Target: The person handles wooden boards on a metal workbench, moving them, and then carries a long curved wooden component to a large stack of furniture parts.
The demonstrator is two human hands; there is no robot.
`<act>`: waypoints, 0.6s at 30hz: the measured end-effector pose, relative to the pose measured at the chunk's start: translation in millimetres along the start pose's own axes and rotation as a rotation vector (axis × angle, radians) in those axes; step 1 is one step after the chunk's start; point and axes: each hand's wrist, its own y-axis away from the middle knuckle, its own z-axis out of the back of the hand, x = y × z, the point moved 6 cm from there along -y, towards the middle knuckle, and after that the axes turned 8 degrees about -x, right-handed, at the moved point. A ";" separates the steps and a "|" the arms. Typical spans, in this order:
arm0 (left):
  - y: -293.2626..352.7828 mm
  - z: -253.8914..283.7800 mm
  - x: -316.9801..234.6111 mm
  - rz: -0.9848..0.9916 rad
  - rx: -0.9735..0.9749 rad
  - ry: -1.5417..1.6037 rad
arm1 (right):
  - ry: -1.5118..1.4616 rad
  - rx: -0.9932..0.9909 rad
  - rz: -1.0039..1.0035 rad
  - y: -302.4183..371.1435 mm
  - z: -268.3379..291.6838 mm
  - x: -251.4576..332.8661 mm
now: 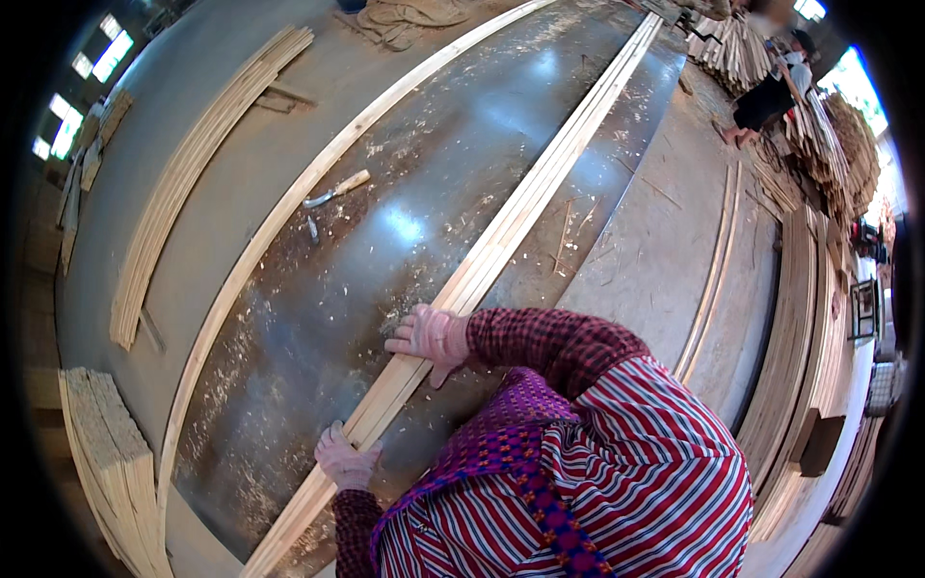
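Note:
Several long, pale wooden strips (520,207) lie side by side in a bundle, running from the lower left to the far right across a dark metal-topped workbench (318,328). My left hand (347,459), in a pinkish glove, grips the nearer part of the bundle, thumb on one side and fingers on the other. Farther along, my right hand (431,339), gloved alike, spans the strips from above and clasps their edges. A tool with a wooden handle (352,182) and a curved metal end lies beyond, among wood shavings.
A long wooden rail (260,241) edges the bench's left side. Stacked boards (207,154) lie on the floor left, with a wood block pile (106,443) nearer. More boards (785,337) are at right. A person (771,91) stands by strip piles at the far right.

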 end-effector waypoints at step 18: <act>9.8 -13.2 25.3 0.030 0.306 0.037 | 0.180 0.046 -0.186 29.9 13.2 -37.3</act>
